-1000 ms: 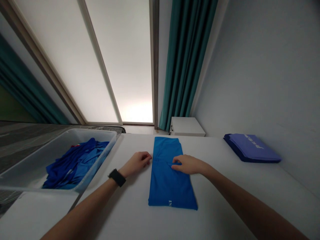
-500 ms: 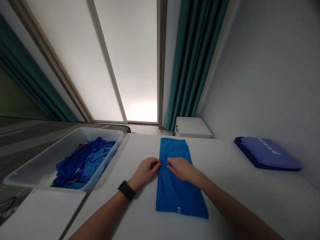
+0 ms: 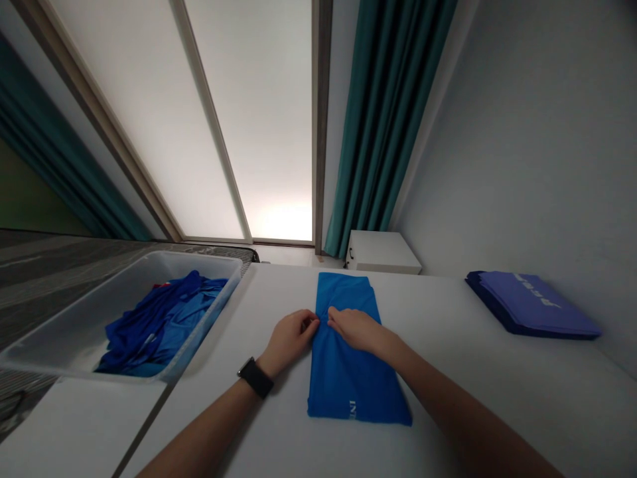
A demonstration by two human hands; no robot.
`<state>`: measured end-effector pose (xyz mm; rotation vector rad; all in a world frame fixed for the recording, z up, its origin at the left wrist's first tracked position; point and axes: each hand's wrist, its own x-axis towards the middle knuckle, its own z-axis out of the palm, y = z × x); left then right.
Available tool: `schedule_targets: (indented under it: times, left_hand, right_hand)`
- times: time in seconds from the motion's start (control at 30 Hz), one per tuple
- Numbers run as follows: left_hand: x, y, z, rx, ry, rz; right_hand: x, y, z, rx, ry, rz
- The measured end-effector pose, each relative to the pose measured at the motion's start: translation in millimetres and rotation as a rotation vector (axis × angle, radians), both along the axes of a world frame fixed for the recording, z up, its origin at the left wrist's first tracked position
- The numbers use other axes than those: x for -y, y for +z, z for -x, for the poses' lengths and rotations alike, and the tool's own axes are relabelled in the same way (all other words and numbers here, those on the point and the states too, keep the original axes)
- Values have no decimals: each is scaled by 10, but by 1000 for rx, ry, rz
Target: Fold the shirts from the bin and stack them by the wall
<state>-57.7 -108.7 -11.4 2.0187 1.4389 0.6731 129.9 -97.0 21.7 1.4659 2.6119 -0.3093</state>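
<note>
A blue shirt [image 3: 353, 385], folded into a long rectangle with white letters near its front edge, lies flat on the white table [image 3: 239, 418]. At the shirt's left edge, my left hand [image 3: 291, 337] pinches the fabric between thumb and fingers; a black watch sits on that wrist. My right hand [image 3: 354, 328] rests over the middle of the shirt, its fingertips closed on the cloth just right of the left hand. Small creases run between the two pinches.
On the left, a translucent plastic bin [image 3: 54, 345] holds crumpled blue clothes [image 3: 159, 325]. Folded purple and navy garments [image 3: 532, 302] are stacked at the table's right. Beyond the far edge stand a white cabinet [image 3: 383, 251] and a teal curtain [image 3: 383, 133].
My right hand has shifted slightly left, its fingers now pinched closer together. The shirt's front edge has moved a little, showing more of the white letters.
</note>
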Motion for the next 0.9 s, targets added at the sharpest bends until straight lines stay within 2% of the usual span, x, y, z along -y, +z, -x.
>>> schedule_targets:
  times: [0.17,0.33,0.47,0.63,0.8,0.9]
  left_hand:
    - [2,-3,8,28,10,-15]
    - [-12,17,43,64,20,5]
    - [10,14,88,100,27,-65]
    - [86,31,117,42,-78,-127]
    - [185,123,76,-19,-244,-361]
    - [225,150,56,-120,-326,-369]
  right_hand:
    - [45,-37,6,28,77,-171]
    - [27,-126,-23,22,63,-179]
    - [9,-141,-43,-11,59,-179]
    - [10,-125,-52,-53,66,-168]
    - [32,-125,-45,-37,63,-194]
    - [48,-128,-36,-31,45,-236]
